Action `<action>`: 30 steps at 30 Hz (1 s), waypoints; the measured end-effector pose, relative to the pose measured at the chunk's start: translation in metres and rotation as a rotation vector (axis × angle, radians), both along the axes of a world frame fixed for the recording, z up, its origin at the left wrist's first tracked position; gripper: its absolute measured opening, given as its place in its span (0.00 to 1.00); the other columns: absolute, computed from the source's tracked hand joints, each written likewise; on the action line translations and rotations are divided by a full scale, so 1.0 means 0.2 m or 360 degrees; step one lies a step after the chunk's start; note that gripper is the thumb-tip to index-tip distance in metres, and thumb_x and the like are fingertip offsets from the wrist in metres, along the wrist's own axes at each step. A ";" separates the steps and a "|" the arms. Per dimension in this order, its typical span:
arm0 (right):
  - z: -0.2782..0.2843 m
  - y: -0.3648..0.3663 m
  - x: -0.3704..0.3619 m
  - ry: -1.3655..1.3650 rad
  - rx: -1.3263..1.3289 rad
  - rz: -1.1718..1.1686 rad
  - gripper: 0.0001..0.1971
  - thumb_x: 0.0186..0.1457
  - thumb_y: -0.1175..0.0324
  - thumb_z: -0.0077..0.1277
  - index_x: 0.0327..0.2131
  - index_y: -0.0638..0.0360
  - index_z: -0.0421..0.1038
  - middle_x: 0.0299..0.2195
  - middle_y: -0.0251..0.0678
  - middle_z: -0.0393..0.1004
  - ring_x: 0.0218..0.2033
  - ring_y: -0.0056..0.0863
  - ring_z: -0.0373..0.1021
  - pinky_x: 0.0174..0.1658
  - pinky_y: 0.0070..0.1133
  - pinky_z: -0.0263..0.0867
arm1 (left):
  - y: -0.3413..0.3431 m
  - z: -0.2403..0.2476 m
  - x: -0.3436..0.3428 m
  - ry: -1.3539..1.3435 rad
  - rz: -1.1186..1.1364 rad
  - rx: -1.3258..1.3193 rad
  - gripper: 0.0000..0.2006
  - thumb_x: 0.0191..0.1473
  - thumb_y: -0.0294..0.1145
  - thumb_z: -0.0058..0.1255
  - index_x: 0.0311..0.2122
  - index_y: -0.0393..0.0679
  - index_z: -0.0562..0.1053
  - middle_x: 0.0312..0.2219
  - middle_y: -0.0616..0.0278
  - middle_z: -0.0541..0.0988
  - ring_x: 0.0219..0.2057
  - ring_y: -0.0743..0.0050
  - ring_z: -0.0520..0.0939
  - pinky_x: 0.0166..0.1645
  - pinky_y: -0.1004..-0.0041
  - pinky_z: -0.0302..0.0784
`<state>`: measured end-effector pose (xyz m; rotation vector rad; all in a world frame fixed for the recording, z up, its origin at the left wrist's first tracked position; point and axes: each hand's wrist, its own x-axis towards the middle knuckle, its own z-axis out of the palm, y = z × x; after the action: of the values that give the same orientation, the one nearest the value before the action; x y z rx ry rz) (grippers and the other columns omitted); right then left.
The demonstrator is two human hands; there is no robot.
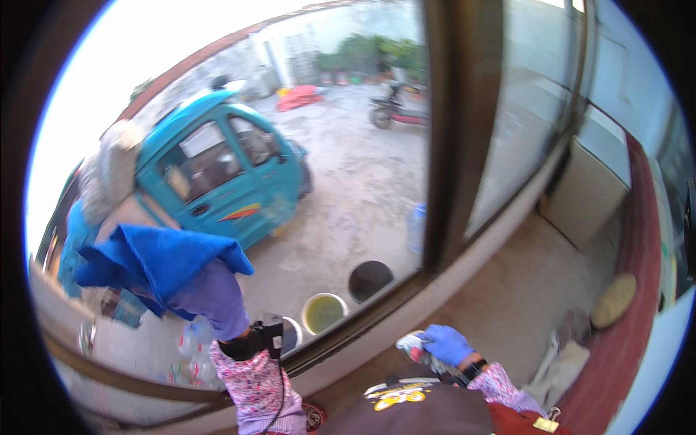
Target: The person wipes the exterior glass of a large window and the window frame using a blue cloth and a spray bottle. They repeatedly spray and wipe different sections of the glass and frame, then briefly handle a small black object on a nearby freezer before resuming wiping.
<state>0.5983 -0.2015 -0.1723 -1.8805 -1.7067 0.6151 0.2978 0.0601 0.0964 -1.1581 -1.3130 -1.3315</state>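
Note:
My left hand [215, 299], in a purple glove, is raised at the window and closed on a blue cloth [170, 262]. The cloth spreads over the fingers and hides most of them. Whether it touches the glass, I cannot tell. Lower down, on the indoor side of the sill [377, 333], my right hand [448, 345] wears a blue-purple glove. Its fingers are wrapped round a small white thing with red and greenish patches [412, 345], partly covered by the hand and too blurred to name. Black bands circle both wrists.
A brown window frame [464, 130] stands upright ahead. Outside are a turquoise three-wheeled vehicle [225, 167], a pale bucket of greenish liquid [324, 313], a dark round container [370, 281] and a scooter [395, 112]. Indoors on the right are a pale cabinet [586, 188] and a red ledge [623, 319].

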 end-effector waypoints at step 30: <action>-0.14 -0.41 0.30 0.0031 -0.0098 -0.0303 0.07 0.48 0.63 0.51 0.31 0.50 0.76 0.30 0.38 0.73 0.32 0.42 0.71 0.37 0.33 0.67 | -0.04 -1.17 1.15 0.2060 -0.1009 -0.1557 0.25 0.54 0.31 0.38 0.59 0.50 0.64 0.60 0.62 0.62 0.63 0.64 0.60 0.67 0.64 0.50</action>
<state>0.6582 -0.2832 -0.2002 -2.0432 -1.4897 0.6141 0.5277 0.0520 -0.1382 -2.6013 -0.5081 0.0586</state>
